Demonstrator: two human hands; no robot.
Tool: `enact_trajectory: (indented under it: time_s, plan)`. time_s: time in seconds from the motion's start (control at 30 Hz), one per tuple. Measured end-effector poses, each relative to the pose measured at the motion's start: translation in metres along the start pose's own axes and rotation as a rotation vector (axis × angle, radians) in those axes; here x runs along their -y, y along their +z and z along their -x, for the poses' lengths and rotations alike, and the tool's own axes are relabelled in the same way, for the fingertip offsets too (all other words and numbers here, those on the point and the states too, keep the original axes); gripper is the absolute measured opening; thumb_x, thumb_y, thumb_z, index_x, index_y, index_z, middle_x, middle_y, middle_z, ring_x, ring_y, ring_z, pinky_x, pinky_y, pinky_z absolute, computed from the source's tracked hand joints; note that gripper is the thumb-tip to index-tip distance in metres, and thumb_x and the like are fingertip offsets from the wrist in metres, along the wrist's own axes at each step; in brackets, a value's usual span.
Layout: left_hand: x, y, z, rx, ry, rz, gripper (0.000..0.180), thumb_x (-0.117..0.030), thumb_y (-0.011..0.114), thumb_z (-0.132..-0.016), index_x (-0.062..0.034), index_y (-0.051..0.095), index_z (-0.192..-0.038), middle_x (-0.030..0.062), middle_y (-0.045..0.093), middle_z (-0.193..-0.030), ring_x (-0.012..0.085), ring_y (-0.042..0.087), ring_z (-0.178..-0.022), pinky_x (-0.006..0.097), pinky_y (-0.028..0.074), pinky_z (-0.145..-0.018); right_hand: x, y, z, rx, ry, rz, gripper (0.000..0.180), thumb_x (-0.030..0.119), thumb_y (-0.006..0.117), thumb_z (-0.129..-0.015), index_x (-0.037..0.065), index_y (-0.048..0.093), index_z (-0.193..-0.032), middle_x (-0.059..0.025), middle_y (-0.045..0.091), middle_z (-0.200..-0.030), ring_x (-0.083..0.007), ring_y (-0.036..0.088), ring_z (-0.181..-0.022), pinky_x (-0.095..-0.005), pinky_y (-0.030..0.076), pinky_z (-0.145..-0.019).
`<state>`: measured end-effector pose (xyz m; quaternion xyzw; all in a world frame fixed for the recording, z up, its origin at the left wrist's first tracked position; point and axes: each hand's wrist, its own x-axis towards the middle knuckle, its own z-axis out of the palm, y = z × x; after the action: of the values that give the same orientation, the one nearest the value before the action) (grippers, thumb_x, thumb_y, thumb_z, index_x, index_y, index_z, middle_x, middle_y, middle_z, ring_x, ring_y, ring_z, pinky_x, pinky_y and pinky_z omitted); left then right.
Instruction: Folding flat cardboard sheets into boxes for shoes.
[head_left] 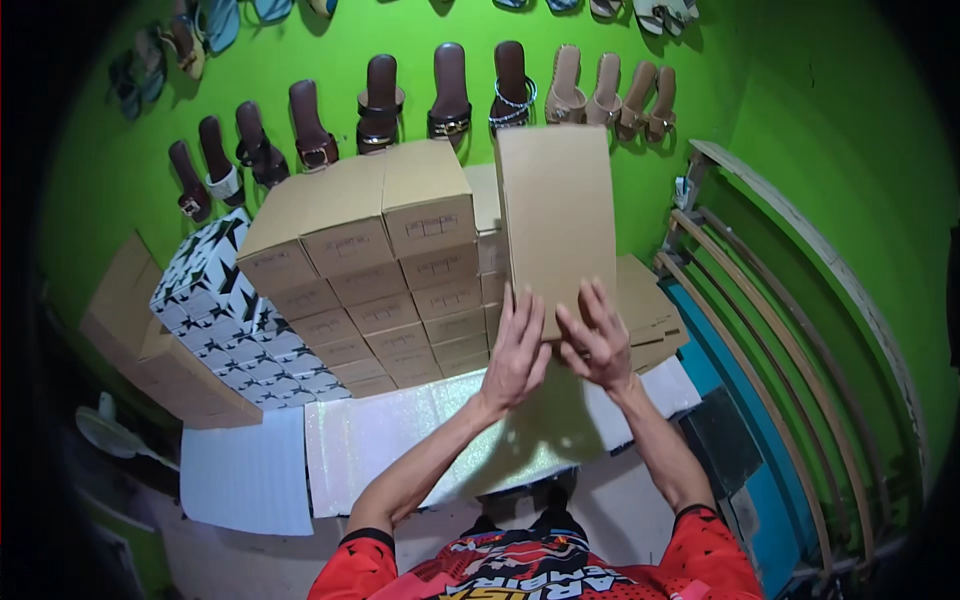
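A long plain brown cardboard box (pixel 556 215) lies at the right end of the stacks, its top facing up. My left hand (pixel 517 348) grips its near left corner, fingers reaching along the top and side. At the near right end my right hand (pixel 597 340) holds the same box, fingers bent over its top. Both palms are at the near end, and what lies right under the box is mostly hidden. To the left, touching one another, stand stacked brown boxes (pixel 432 228) in several columns.
White boxes with black stars (pixel 205 290) are stacked farther left, beside an opened brown carton (pixel 140 340). More boxes (pixel 650 310) sit behind my right hand. Sandals (pixel 450 90) hang on the green wall. A shiny white cover (pixel 390 440) spans the table's front. Wooden rails (pixel 790 370) lean at right.
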<state>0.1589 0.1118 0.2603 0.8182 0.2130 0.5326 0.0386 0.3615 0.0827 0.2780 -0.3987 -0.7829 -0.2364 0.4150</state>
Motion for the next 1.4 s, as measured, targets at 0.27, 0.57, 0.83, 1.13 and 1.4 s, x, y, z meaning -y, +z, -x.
enact_trajectory:
  time_s: [0.27, 0.57, 0.83, 1.13, 1.4]
  plan:
    - [0.058, -0.041, -0.101, 0.032, -0.083, -0.601, 0.059, -0.025, 0.066, -0.1, -0.0112, 0.052, -0.155, 0.0194, 0.036, -0.168, 0.0393, 0.021, -0.161, 0.071, 0.008, -0.125, -0.064, 0.038, -0.132, 0.06, 0.006, -0.191, 0.051, 0.023, 0.07, -0.095, 0.012, 0.064, -0.144, -0.0179, 0.046, -0.162, -0.0391, 0.043, -0.149, -0.0485, 0.04, -0.122]
    - [0.089, -0.049, -0.112, -0.002, -0.225, -0.769, 0.071, -0.043, 0.064, -0.1, -0.025, 0.039, -0.164, 0.0101, 0.027, -0.174, 0.0296, 0.013, -0.164, 0.078, -0.01, -0.119, -0.086, 0.071, -0.163, 0.004, -0.038, -0.276, 0.047, 0.022, 0.071, -0.096, 0.012, 0.064, -0.141, -0.0175, 0.055, -0.152, -0.0374, 0.051, -0.142, -0.0469, 0.045, -0.117]
    - [0.102, -0.041, -0.121, -0.001, -0.212, -0.901, 0.066, -0.037, 0.061, -0.103, -0.0205, 0.04, -0.163, 0.0049, 0.032, -0.173, 0.0276, 0.019, -0.163, 0.078, -0.008, -0.12, -0.104, 0.09, -0.173, -0.037, -0.067, -0.313, 0.044, 0.02, 0.071, -0.095, 0.008, 0.066, -0.137, -0.0176, 0.063, -0.142, -0.036, 0.056, -0.136, -0.0458, 0.048, -0.115]
    - [0.082, 0.017, -0.076, -0.137, -0.081, -0.76, 0.074, -0.024, 0.072, -0.095, -0.0127, 0.042, -0.161, 0.019, 0.024, -0.174, 0.0358, 0.016, -0.163, 0.063, -0.006, -0.127, -0.105, 0.089, -0.114, -0.186, 0.084, -0.317, 0.057, 0.035, 0.068, -0.099, 0.02, 0.058, -0.152, -0.0152, 0.035, -0.17, -0.0386, 0.03, -0.157, -0.0623, 0.018, -0.128]
    - [0.042, 0.144, 0.079, 0.327, -0.454, -0.337, 0.069, -0.025, 0.067, -0.097, -0.014, 0.044, -0.161, 0.0239, 0.027, -0.171, 0.0398, 0.024, -0.16, 0.07, 0.004, -0.126, -0.157, 0.124, 0.1, 0.396, 0.45, -0.175, 0.06, 0.044, 0.061, -0.103, 0.016, 0.052, -0.155, -0.0188, 0.032, -0.17, -0.0438, 0.028, -0.156, -0.0663, 0.016, -0.126]
